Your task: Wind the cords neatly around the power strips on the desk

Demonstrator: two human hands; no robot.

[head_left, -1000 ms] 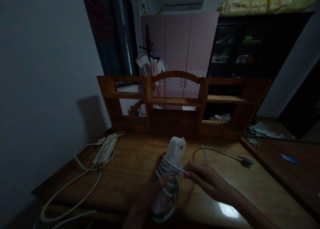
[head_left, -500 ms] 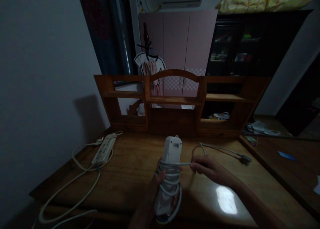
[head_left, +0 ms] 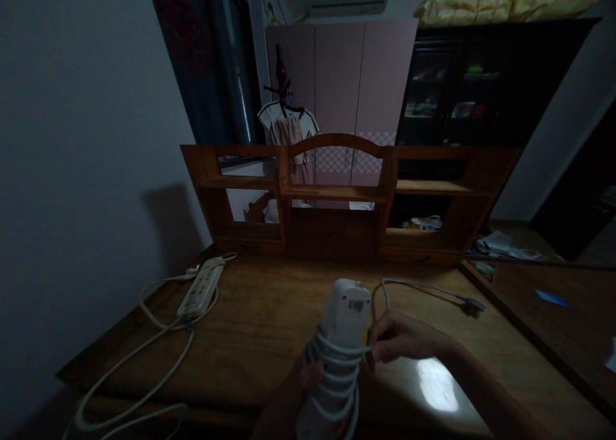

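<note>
A white power strip (head_left: 347, 315) with a small label near its top end is held up at the front of the desk, its upper end leaning to the right. Several turns of grey-white cord (head_left: 334, 383) are wound around its middle. My left hand (head_left: 308, 379) is closed around the strip and the cord turns, the thumb lying over them. To the right of the strip, my right hand (head_left: 402, 338) pinches the cord where it leaves the wraps. From there the loose cord runs up and right across the desk to a plug (head_left: 474, 305).
A second power strip (head_left: 201, 289) lies on the desk at left, its cord looping over the front edge. A wooden shelf unit (head_left: 332, 196) stands along the back of the wooden desk (head_left: 269, 312). A blue card (head_left: 552, 298) lies on the surface at far right.
The held power strip has come lower and closer, its top shifting right and tilting. My right hand has moved down slightly with the pinched cord, and the loose cord has shifted.
</note>
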